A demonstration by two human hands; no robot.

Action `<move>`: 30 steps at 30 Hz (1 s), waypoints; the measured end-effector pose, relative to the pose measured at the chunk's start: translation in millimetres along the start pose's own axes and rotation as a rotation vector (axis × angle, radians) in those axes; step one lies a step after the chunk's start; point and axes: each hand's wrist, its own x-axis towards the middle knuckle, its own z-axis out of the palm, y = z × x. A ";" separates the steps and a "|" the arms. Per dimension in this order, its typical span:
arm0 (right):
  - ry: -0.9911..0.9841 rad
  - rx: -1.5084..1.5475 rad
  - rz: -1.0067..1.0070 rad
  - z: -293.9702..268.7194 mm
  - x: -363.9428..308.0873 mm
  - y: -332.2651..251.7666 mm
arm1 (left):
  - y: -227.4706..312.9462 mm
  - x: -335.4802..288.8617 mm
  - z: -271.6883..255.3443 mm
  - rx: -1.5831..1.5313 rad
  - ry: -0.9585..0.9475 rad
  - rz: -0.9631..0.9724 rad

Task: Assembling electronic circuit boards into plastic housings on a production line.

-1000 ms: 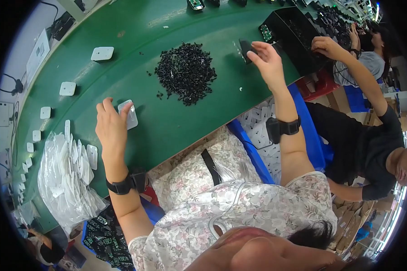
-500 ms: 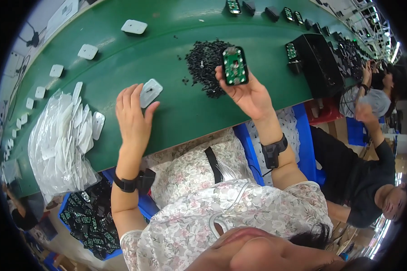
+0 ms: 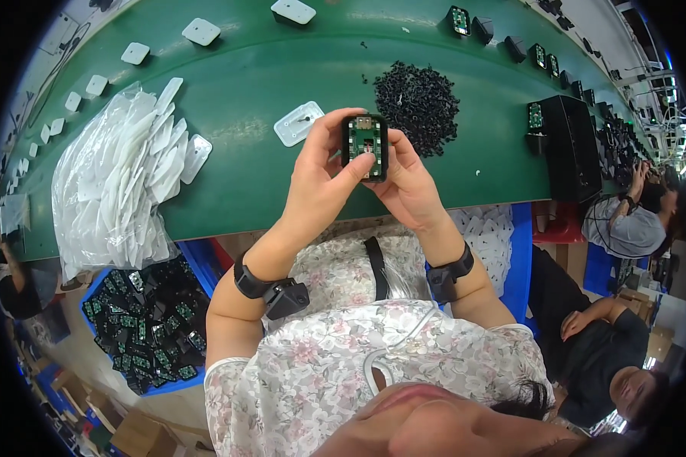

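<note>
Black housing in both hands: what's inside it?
A green circuit board with pale spots along its sides sits in the black housing. The left hand covers part of its lower end by thumb; anything beneath the board is hidden.

No text, label, brand, number or sign can be read anywhere in the frame. At its centre, the green rectangular circuit board (image 3: 368, 135) in a black plastic housing (image 3: 346, 135) shows details too small to make out as lettering. On the white rounded plastic plate (image 3: 298, 123) above centre, the clear plastic bag (image 3: 103, 190) at left and the brown cardboard box (image 3: 141, 438) at lower left, nothing is legible.
</note>
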 end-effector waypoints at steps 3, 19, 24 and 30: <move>0.121 -0.173 -0.012 5.7 -4.4 0.1 | -0.2 -2.5 1.8 -0.050 0.047 -0.015; -0.015 -0.512 -0.096 24.7 -16.5 -4.3 | 13.5 -18.9 -9.0 -0.083 -0.106 -0.147; -0.016 -0.610 -0.130 25.4 -19.3 -2.1 | 5.3 -22.2 -10.9 -0.042 -0.095 -0.093; -0.024 -0.648 -0.183 23.5 -21.3 0.5 | -0.6 -25.2 -6.1 -0.027 -0.016 -0.065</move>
